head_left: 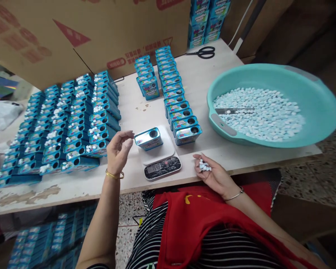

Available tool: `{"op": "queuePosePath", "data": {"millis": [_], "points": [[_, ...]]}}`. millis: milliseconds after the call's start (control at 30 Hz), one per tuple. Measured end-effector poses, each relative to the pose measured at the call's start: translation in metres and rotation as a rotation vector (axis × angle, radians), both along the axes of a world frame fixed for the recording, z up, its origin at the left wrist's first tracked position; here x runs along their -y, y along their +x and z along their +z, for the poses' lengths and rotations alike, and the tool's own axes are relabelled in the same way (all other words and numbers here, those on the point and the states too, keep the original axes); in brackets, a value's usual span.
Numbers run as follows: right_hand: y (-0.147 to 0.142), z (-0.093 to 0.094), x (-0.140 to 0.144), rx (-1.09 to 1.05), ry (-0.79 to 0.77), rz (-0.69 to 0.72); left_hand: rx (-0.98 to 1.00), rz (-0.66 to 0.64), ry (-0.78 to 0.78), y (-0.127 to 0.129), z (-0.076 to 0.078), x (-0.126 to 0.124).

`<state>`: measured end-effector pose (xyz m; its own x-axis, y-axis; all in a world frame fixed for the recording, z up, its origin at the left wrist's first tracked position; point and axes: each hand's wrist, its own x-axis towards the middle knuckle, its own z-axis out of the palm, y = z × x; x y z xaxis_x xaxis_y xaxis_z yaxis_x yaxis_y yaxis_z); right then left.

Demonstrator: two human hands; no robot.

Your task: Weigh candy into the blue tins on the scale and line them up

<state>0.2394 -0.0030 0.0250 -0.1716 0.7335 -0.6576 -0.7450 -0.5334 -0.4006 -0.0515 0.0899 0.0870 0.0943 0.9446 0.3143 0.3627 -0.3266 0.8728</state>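
Observation:
A blue tin (149, 139) with a round hole in its lid stands on the white platform of a small digital scale (162, 168). Just left of this tin is my left hand (120, 149), thumb and fingers apart and nothing in them; its fingertips come close to the tin's edge, and I cannot tell if they touch. My right hand (212, 175), palm up and fingers curled, cups a small heap of white and pale blue candies (205, 165) in front of the table edge. More such candies fill the bottom of a turquoise basin (322, 108) at the right.
Rows of blue tins (82, 136), many with candies on top, cover the table's left. A line of tins (182, 112) runs behind the scale, beside a shorter group (148, 84). Black scissors (205, 52) lie at the back. A metal strip (235, 111) rests in the basin.

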Motion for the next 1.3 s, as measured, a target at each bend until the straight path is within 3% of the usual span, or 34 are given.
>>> {"op": "queuePosePath", "data": {"millis": [167,367,433,533,700,767,833,900,967,1067,1133,1233,1300], "points": [[0.000,0.000,0.000,0.011,-0.011,0.004,-0.117,-0.042,-0.014,0.003,-0.002,-0.002],[-0.005,0.002,0.001,0.082,0.036,0.037,-0.555,-0.221,0.095,0.012,0.007,-0.018],[-0.007,0.002,0.001,0.090,0.045,0.052,-0.631,-0.144,0.160,0.012,0.006,-0.041],[-0.010,0.003,0.001,0.089,0.062,0.067,-0.655,0.018,0.219,0.013,-0.003,-0.096],[-0.013,0.002,-0.001,0.084,0.063,0.059,-0.660,0.036,0.190,0.027,-0.026,-0.197],[-0.014,0.002,-0.002,0.087,0.063,0.061,-0.652,0.061,0.212,0.037,-0.030,-0.219],[-0.014,0.003,-0.003,0.090,0.063,0.068,-0.647,0.105,0.234,0.046,-0.029,-0.225],[-0.013,0.004,-0.003,0.096,0.050,0.079,-0.657,0.133,0.251,0.047,-0.022,-0.211],[-0.012,0.005,0.000,0.102,0.028,0.090,-0.673,0.119,0.285,0.039,-0.009,-0.180],[-0.009,0.004,0.003,0.105,-0.020,0.113,-0.711,0.134,0.360,0.009,0.015,-0.111],[-0.007,0.003,0.005,0.099,-0.044,0.132,-0.762,0.262,0.385,-0.018,0.028,-0.063],[-0.006,0.001,0.006,0.089,-0.035,0.152,-0.919,0.443,0.356,-0.062,0.030,-0.007],[-0.005,0.000,0.007,0.088,-0.015,0.158,-1.076,0.453,0.304,-0.084,0.022,0.014]]}}
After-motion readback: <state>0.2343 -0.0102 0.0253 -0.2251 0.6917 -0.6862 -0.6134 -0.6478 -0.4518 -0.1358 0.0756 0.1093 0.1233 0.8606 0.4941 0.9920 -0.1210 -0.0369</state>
